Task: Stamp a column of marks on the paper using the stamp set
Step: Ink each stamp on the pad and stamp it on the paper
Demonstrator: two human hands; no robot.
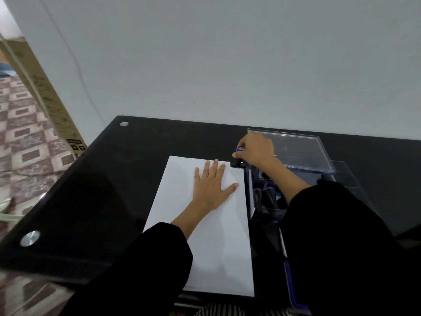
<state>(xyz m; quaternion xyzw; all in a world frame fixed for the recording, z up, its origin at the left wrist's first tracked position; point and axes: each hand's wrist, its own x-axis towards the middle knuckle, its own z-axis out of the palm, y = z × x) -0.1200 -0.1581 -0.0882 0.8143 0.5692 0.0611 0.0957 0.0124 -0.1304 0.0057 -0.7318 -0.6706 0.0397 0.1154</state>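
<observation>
While the left hand (210,188) lies flat on the upper half of the paper (218,247), fingers straight and spread, the right hand (257,149) grips a stamp (235,164), fingers and thumb curled round its handle.

Stamp: black base, blue cap showing above the fingers. The base sits at the paper's 1 o'clock corner; whether it presses the sheet cannot be told.

Paper: white, lengthwise toward 12 o'clock, lying on a glossy black desk (91,190).

Stamp set case (262,210): clear plastic, just beside the paper at 3 o'clock. Its lid (296,151) stands open toward 12 o'clock, and dark stamps stand in its compartments. The right forearm crosses above it.

Both arms are in black sleeves. A round metal stud (123,123) is at the desk's 11 o'clock corner, and another (29,238) at 8 o'clock. A patterned floor (22,133) lies off at 9 o'clock.
</observation>
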